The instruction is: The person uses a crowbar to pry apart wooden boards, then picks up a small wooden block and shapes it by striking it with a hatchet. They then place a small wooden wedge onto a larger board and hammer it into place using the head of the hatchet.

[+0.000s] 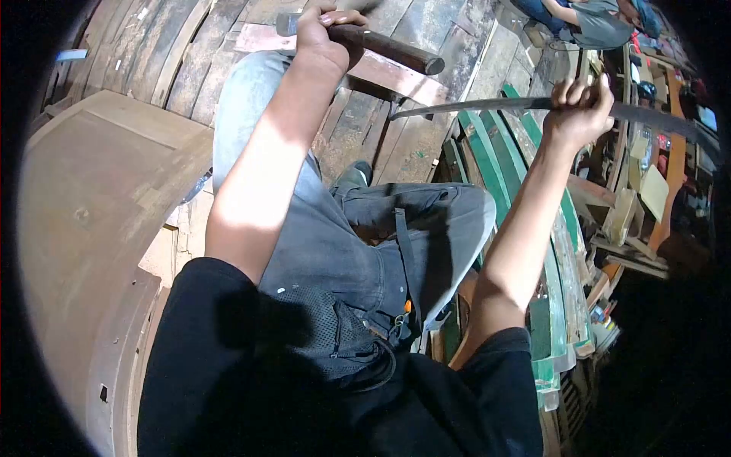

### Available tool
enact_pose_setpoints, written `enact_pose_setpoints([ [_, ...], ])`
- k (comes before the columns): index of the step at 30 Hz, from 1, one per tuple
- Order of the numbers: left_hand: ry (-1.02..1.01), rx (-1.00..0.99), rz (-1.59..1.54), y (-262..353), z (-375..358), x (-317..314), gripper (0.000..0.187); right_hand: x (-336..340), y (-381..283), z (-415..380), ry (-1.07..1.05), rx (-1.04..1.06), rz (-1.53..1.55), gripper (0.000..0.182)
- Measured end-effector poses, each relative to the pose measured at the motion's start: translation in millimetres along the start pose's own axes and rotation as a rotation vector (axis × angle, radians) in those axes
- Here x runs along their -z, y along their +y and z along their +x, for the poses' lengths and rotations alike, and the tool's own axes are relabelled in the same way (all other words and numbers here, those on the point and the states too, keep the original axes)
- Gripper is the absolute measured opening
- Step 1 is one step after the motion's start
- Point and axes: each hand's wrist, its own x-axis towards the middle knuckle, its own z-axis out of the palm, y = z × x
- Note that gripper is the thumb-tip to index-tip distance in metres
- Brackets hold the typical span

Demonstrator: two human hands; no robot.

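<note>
My left hand (324,38) is wrapped around a tool with a thick, dark wooden handle (400,55), raised beyond my left knee. The handle's round butt points right, and a grey metal end (287,24) shows on the other side of my fist. Out to the right, my right hand (579,114) has its fingers closed around a long, narrow dark strip (472,105). This strip looks curved in the head view; its thin end reaches left over the floorboards, and its wider part runs off toward the right edge.
Below my right arm lie green-painted wooden slats (560,251). A brown wooden panel (114,175) stands at my left. Worn planks (426,34) cover the floor ahead. At the upper right sits another person (601,27), near a cluttered strip of wood pieces and small items (647,190).
</note>
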Motion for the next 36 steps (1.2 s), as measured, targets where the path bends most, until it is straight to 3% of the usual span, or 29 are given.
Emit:
enact_pose_setpoints([
  [5,0.051,-0.059,0.046,-8,-3,-1,0.035,22,-7,-74,0.164,0.027,0.048,0.042],
  [7,0.076,-0.081,0.060,-10,-4,-2,0.035,46,-12,-110,-0.017,0.029,0.131,0.042],
  [10,0.020,-0.008,0.096,16,27,25,0.036,67,-12,-167,0.121,0.048,0.091,0.046],
  [12,-0.051,0.062,0.044,21,36,33,0.035,75,-13,-200,0.044,0.062,0.071,0.044],
  [16,0.032,-0.048,0.097,-9,12,15,0.033,86,-9,-255,0.255,0.005,0.131,0.041],
  [18,0.054,-0.070,0.126,-15,14,16,0.032,86,-7,-271,0.157,0.092,0.031,0.039],
  [20,0.054,-0.004,0.073,-20,8,15,0.035,84,-5,-289,0.218,0.159,-0.007,0.039],
  [21,0.074,0.007,0.062,-24,8,16,0.035,89,-2,-293,0.115,0.182,-0.001,0.039],
  [23,0.048,0.064,0.056,-28,10,18,0.039,92,-1,-282,-0.135,0.231,0.097,0.038],
  [24,0.039,0.101,0.052,-27,14,20,0.039,84,-3,-288,0.042,0.232,-0.020,0.038],
  [26,0.025,0.170,0.044,-26,18,21,0.040,83,-6,-269,-0.009,0.218,-0.011,0.038],
  [29,0.067,0.059,0.129,-30,16,16,0.039,96,-6,-229,0.139,0.023,0.097,0.041],
  [30,0.084,-0.018,0.189,-33,15,16,0.039,89,-8,-198,0.018,0.055,0.116,0.039],
  [31,0.110,-0.023,0.180,-32,16,18,0.038,87,-5,-173,0.090,0.004,0.220,0.039],
  [33,0.158,-0.038,0.154,-28,20,22,0.036,71,-4,-117,0.082,-0.008,0.121,0.038],
  [35,0.138,-0.027,0.121,-22,29,33,0.035,57,7,-64,0.318,-0.043,0.108,0.035],
  [36,0.124,-0.019,0.107,-18,33,39,0.034,64,15,-39,0.121,0.018,0.072,0.034],
])
